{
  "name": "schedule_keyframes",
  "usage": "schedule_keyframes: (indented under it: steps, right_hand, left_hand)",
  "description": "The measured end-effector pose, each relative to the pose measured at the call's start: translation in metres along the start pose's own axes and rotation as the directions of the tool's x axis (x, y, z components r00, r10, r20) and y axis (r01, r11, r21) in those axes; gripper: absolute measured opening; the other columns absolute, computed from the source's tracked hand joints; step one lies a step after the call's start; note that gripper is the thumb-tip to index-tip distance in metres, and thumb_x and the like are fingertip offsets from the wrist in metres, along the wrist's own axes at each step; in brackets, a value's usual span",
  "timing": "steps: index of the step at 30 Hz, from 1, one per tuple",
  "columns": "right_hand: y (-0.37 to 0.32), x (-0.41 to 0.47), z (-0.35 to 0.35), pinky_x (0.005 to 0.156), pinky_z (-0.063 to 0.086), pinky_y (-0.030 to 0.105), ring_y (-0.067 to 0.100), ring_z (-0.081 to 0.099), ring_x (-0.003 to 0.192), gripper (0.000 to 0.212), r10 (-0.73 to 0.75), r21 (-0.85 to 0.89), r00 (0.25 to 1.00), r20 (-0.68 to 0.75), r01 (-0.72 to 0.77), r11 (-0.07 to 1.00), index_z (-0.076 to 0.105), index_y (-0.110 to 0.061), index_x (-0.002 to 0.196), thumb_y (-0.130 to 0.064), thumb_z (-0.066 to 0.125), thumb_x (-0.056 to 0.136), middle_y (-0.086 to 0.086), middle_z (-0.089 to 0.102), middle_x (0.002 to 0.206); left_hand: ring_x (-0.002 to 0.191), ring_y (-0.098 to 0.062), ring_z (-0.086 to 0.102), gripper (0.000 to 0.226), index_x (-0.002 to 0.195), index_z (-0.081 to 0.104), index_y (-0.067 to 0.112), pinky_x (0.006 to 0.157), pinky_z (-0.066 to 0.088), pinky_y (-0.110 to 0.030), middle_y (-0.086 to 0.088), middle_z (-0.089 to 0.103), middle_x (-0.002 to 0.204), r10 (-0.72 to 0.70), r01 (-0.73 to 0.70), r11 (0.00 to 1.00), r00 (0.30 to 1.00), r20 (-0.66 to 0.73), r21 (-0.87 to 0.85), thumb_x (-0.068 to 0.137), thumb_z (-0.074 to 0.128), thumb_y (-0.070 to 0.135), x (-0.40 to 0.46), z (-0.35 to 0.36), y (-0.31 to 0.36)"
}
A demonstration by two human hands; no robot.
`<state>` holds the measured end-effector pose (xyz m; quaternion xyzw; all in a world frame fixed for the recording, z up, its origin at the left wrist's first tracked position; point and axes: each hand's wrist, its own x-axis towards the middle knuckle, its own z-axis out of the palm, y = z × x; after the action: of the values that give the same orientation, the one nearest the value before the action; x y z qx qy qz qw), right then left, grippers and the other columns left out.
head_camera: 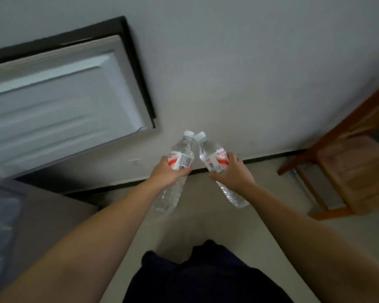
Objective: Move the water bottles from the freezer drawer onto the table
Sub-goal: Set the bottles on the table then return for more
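Carrying one water bottle in each hand, a person stood facing a pale wall, both arms stretched forward. The left hand [170, 171] had its grip closed around the labelled middle of the left bottle [179, 158]; the right hand [231, 173] gripped the right bottle [213, 159] the same way. The two white caps tilted toward each other, almost touching, just right of the open freezer door [64, 99].

The step in hand appeared to be the carry, with both bottles lifted clear and held in the air. The next move would likely call for turning toward the surface and setting each bottle down upright. No surface was visible, and the freezer drawer itself lay out of frame. Well right of the door, a wooden chair [346, 171] was partly cut off, and motion blur smeared the label print beyond reading.
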<state>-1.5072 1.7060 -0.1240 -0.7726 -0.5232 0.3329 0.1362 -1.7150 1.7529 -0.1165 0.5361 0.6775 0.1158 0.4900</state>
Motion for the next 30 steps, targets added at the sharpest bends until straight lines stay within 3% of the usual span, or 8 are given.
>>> schedule_keyframes:
  steps: [4,11,15,23,30]
  right_hand:
    - [0.051,-0.002,-0.031,0.089,0.051,0.040,0.026,0.057,0.107,0.079,0.148,0.051,0.982,-0.118,-0.143,0.988,0.038,-0.020,0.130,-0.054,0.074,0.068,0.007,0.050,0.124]
    - [0.125,-0.006,-0.071,0.086,0.054,0.041,0.021,0.058,0.100,0.076,0.429,0.274,0.870,-0.243,-0.363,0.891,0.040,-0.025,0.128,-0.056,0.070,0.066,0.002,0.053,0.117]
    - [0.163,0.009,-0.098,0.087,0.053,0.042,0.022,0.058,0.101,0.076,0.581,0.383,0.770,-0.265,-0.468,0.796,0.040,-0.025,0.129,-0.055,0.071,0.066,0.002,0.052,0.118]
    - [0.215,0.048,-0.169,0.085,0.056,0.043,0.022,0.059,0.101,0.081,0.775,0.596,0.547,-0.317,-0.521,0.611,0.036,-0.027,0.130,-0.058,0.074,0.065,0.001,0.051,0.119]
    - [0.263,0.023,-0.210,0.080,0.052,0.033,0.021,0.058,0.099,0.078,0.877,0.768,0.360,-0.318,-0.445,0.461,0.040,-0.019,0.130,-0.048,0.079,0.069,0.003,0.054,0.117]
  left_hand:
    - [0.089,-0.021,0.058,0.072,0.128,0.038,0.020,0.073,0.045,-0.029,0.002,0.057,0.106,0.080,-0.089,0.975,0.995,0.054,0.203,0.073,0.074,0.048,0.012,0.049,0.043]
    - [0.100,-0.025,0.061,0.075,0.131,0.040,0.015,0.082,0.049,-0.033,-0.005,0.060,0.118,0.174,-0.265,0.917,0.938,0.299,0.297,0.073,0.075,0.047,0.051,0.130,0.122]
    - [0.108,-0.026,0.060,0.074,0.130,0.043,0.015,0.093,0.049,-0.036,-0.006,0.060,0.123,0.216,-0.369,0.877,0.875,0.433,0.308,0.072,0.077,0.046,0.079,0.181,0.173]
    - [0.115,-0.025,0.055,0.079,0.134,0.040,0.015,0.094,0.045,-0.033,-0.005,0.054,0.129,0.250,-0.562,0.754,0.724,0.643,0.339,0.072,0.076,0.047,0.133,0.270,0.289]
    - [0.103,-0.019,0.055,0.078,0.134,0.034,0.020,0.087,0.051,-0.034,0.000,0.052,0.117,0.156,-0.658,0.680,0.561,0.813,0.323,0.073,0.076,0.047,0.128,0.357,0.349]
